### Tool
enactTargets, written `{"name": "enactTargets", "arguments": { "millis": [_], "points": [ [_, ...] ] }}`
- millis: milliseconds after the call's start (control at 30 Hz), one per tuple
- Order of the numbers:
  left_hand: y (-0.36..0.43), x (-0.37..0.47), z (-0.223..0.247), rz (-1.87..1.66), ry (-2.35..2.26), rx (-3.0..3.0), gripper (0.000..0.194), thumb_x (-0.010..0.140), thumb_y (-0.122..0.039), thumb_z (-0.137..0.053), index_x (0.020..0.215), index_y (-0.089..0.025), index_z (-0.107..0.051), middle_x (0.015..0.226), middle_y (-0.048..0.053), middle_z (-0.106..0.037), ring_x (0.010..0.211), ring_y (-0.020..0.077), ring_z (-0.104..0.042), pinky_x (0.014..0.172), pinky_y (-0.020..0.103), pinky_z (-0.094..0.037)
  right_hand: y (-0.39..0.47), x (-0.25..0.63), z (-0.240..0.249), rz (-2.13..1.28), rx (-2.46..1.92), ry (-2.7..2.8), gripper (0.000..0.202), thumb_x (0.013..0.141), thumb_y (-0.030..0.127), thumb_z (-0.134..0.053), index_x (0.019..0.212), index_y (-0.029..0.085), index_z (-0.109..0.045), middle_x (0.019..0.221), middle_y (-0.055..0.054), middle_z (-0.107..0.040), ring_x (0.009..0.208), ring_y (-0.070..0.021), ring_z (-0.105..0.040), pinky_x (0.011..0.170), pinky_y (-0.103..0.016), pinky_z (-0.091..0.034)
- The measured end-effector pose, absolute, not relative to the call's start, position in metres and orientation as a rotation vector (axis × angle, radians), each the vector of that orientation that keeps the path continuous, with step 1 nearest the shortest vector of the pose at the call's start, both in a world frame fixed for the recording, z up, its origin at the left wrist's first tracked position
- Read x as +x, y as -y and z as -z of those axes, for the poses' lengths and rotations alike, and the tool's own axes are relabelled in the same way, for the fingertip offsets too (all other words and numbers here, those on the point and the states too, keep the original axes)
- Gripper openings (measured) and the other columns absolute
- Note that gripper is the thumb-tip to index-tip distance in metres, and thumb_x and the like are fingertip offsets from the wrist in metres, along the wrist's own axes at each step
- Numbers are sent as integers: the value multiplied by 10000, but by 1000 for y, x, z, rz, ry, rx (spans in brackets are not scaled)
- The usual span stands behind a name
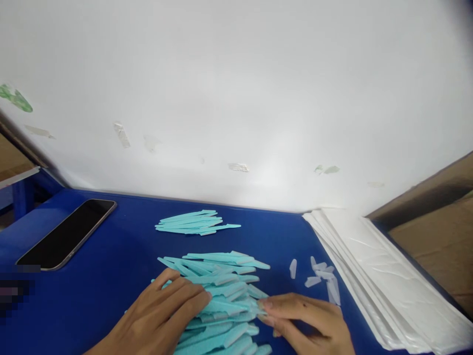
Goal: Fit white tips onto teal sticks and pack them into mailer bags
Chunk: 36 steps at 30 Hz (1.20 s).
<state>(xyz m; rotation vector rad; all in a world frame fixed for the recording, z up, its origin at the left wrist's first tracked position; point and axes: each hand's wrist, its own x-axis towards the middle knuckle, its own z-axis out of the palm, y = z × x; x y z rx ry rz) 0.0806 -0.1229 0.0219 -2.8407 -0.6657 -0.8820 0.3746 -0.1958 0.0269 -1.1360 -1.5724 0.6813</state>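
A heap of turquoise eyebrow razors (225,281) lies before me, many with translucent blade covers. My left hand (166,308) rests palm down over the handle ends, its fingers curled onto a razor handle near the middle; the thumb is hidden. At the blade ends, my right hand (299,320) pinches a small clear blade cover (260,306) between thumb and forefinger, at the tip of a razor. Whether the cover is on the blade, I cannot tell. Several loose clear covers (312,281) lie beyond the right hand.
Behind the heap is a smaller group of turquoise razors (188,223). A phone (68,234) lies at the left on the blue table (125,236). White plastic sheets or bags (384,281) are stacked at the right. A white panel (236,98) bounds the back, with cardboard (439,241) at the right.
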Motion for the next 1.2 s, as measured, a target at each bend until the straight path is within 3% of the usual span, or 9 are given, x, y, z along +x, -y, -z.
{"name": "enactTargets", "arguments": {
  "millis": [200,300,433,567,700,1000,1100,1200],
  "points": [
    [114,83,-27,858,696,-2938,422,953,63,-434,1233,-178,-638,1038,26,-755,970,175,-656,1013,375,-404,187,391,-39,-248,-1236,1959,226,923,275,-751,1148,272,-735,994,9,-811,839,-168,-776,788,-232,-622],
    [109,84,-28,898,755,-2960,388,957,61,-443,1196,-179,-632,1007,33,-730,972,192,-605,937,375,-407,182,411,-41,49,-1400,1960,174,1000,268,-631,1155,271,-712,1051,-13,-794,929,-199,-755,908,-323,-573],
    [106,82,-28,872,730,-2998,337,961,34,-454,1142,-182,-639,1008,56,-699,986,213,-570,888,376,-412,175,443,-34,217,-1622,1929,161,1034,306,-562,1095,260,-703,992,-27,-774,905,-227,-719,837,-374,-540],
    [107,82,-33,875,731,-3041,312,955,20,-465,1105,-182,-649,1028,77,-672,992,225,-550,884,390,-417,170,463,-25,215,-1808,1969,260,1041,415,-520,1092,256,-719,974,-41,-783,869,-269,-714,831,-446,-522],
    [109,84,-37,962,761,-3046,269,973,-7,-474,1096,-169,-650,1037,83,-665,1013,219,-562,911,386,-437,169,465,-20,159,-1890,2013,343,1045,480,-477,1091,261,-736,898,-39,-785,803,-261,-722,800,-435,-534],
    [71,65,-19,946,1090,-2789,324,1026,-146,-524,1317,-246,-626,1208,84,-653,1132,247,-563,948,392,-486,172,457,-16,90,-1789,2079,283,1026,414,-524,1054,266,-764,937,-38,-803,839,-255,-764,810,-399,-603],
    [58,58,-12,866,1206,-2760,320,1054,-246,-483,1332,-265,-642,1312,106,-593,1098,251,-573,846,351,-535,174,455,-15,50,-1760,2083,263,1018,408,-545,1056,273,-768,962,-29,-810,872,-260,-774,901,-423,-604],
    [51,57,-9,819,1322,-2750,324,1066,-319,-463,1310,-291,-674,1297,109,-557,911,195,-573,707,296,-534,177,452,-12,-6,-1752,2102,262,1019,418,-547,1098,282,-756,991,-30,-807,928,-273,-771,971,-464,-582]
  ]
}}
